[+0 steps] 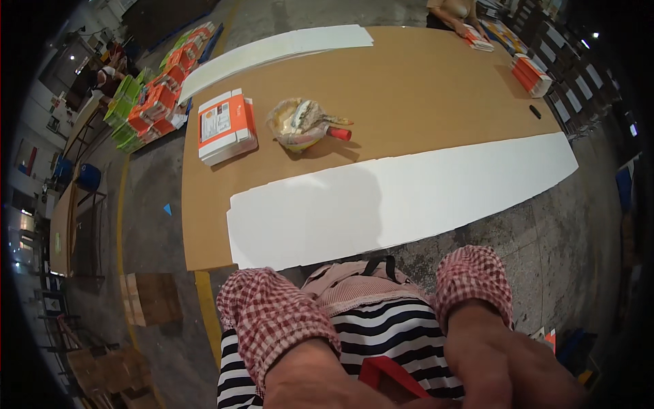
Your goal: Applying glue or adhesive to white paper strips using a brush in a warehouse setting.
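Both my hands are raised close to me at the bottom of the view, with red-and-white checked sleeve covers at the wrists. My left hand (313, 382) shows its back, and its fingers run out of the picture. A red strap-like band (388, 373) lies beside it, in front of my striped clothing; whether the hand grips it is hidden. My right hand (504, 368) is bent inward at lower right, its fingers blurred and cut off by the lower edge. Just beyond my hands, a long white cardboard sheet (409, 198) lies on the brown table (409, 88).
A stack of orange-and-white cartons (228, 126) stands left on the table. Beside it sits a plastic-lined bowl (298, 126) with a red handle. White sheets (272, 54) lie along the far edge. A co-worker (453, 13) handles cartons at far right. A brown box (151, 298) stands on the floor.
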Demonstrator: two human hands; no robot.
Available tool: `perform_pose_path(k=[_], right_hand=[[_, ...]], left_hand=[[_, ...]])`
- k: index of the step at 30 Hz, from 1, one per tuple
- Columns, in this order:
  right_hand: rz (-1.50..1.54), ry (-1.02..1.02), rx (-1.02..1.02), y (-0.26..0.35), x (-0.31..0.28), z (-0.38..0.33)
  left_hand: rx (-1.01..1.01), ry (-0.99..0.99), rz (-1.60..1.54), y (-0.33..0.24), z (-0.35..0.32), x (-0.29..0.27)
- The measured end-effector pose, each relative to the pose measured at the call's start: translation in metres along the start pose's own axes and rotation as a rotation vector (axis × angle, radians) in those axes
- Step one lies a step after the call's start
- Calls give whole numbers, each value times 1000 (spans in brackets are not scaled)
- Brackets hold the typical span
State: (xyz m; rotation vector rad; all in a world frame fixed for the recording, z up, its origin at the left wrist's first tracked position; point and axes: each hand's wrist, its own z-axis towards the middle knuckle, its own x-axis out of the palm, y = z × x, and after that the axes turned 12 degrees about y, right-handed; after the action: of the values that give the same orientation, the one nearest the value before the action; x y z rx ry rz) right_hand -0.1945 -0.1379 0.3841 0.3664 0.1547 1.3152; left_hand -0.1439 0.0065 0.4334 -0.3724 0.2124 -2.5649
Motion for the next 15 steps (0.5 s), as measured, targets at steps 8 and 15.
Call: perform_pose_path(k=[8,15], right_hand=[[-79,-81,-40,27,13,-28],[-122,-170,-77,37,30,-27]], left_hand=[[166,-45,-69,-22,-11,-7],[301,-67,-98,-17,7,-15]])
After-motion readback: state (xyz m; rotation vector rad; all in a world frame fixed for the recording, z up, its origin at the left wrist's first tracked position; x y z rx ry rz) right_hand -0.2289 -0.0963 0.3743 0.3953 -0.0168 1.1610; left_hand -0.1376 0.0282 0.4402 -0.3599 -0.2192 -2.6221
